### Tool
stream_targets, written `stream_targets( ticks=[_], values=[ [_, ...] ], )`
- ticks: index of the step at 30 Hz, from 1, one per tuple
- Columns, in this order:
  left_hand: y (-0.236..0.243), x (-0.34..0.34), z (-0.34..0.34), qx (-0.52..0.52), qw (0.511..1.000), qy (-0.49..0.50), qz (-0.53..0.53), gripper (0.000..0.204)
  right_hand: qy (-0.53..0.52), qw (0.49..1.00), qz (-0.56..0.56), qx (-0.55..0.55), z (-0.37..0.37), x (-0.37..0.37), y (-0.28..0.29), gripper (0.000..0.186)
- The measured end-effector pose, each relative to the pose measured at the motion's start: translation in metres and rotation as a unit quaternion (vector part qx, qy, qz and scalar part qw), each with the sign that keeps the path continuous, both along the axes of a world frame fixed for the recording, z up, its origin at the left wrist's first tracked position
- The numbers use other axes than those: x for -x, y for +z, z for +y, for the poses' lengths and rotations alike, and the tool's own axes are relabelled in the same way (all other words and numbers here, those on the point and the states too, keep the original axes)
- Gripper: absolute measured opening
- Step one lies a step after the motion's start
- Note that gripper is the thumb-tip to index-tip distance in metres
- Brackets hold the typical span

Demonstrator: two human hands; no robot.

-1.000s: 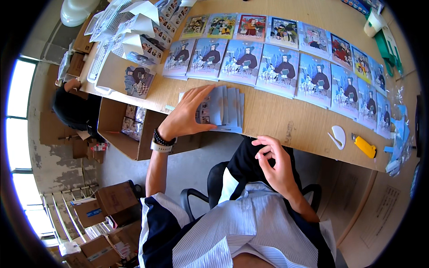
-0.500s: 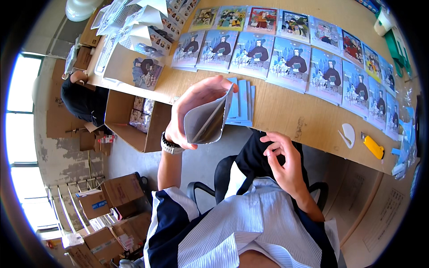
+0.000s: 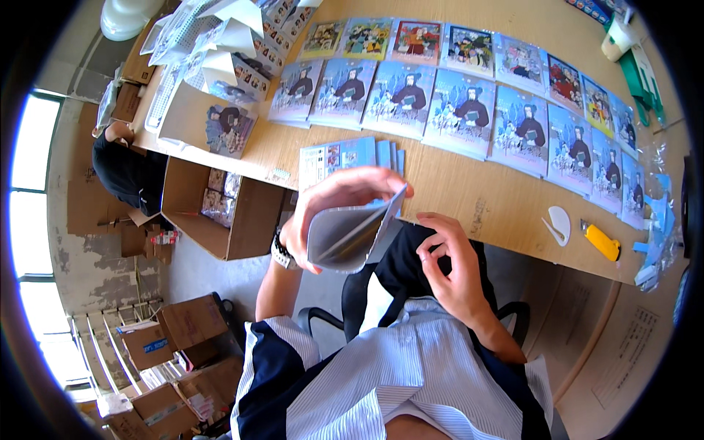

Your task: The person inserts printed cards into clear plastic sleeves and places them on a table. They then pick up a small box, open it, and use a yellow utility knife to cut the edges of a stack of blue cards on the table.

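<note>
My left hand (image 3: 334, 194) is wrapped round a grey-lined pouch (image 3: 341, 238), fingers on its far side and thumb low on the near side. The pouch's mouth gapes toward me, showing a dull silvery inside; whether anything lies deep in it I cannot tell. To the right of the pouch, my right hand (image 3: 453, 268) hovers with loosely bent fingers apart and nothing visible in them. Just beyond my left hand, a fanned stack of light blue printed packets (image 3: 339, 156) lies on the table's near edge, partly hidden by that hand.
Rows of illustrated blue packets (image 3: 462, 110) cover the wooden table (image 3: 440, 170). White cartons (image 3: 209, 121) stand far left. A white plastic cutter (image 3: 559, 224) and yellow utility knife (image 3: 601, 240) lie at right. A cardboard box (image 3: 253, 213) sits below the table's left side; another person (image 3: 128, 169) bends beyond it.
My left hand and the pouch have come down slightly toward me, uncovering more of the packet stack. The table scene has shifted a little left and downward. My right hand has barely moved.
</note>
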State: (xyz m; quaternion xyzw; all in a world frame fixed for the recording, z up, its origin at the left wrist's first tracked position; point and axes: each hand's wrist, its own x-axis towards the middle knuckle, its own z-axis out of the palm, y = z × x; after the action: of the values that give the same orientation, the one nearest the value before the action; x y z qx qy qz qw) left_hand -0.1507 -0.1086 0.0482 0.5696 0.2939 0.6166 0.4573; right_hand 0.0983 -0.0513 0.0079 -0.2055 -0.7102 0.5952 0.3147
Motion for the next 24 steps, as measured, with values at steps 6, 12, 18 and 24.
stream_targets(
  ticks=[6,12,18,24],
  values=[
    [-0.009,-0.015,-0.005,0.065,0.988,-0.094,-0.100,0.110,0.011,0.999,0.028,-0.028,0.003,0.007,0.003,0.060],
    [-0.023,-0.021,0.000,0.125,0.958,-0.205,-0.154,0.126,-0.016,1.000,0.001,-0.019,0.003,0.002,0.003,0.026],
    [-0.009,-0.033,0.005,0.139,0.943,-0.233,-0.194,0.124,-0.059,0.997,0.005,0.053,0.002,-0.003,-0.009,0.008],
    [-0.007,-0.014,-0.009,0.124,0.990,-0.044,0.053,0.089,-0.145,0.987,0.046,0.049,0.007,-0.006,-0.012,0.005]
  ],
)
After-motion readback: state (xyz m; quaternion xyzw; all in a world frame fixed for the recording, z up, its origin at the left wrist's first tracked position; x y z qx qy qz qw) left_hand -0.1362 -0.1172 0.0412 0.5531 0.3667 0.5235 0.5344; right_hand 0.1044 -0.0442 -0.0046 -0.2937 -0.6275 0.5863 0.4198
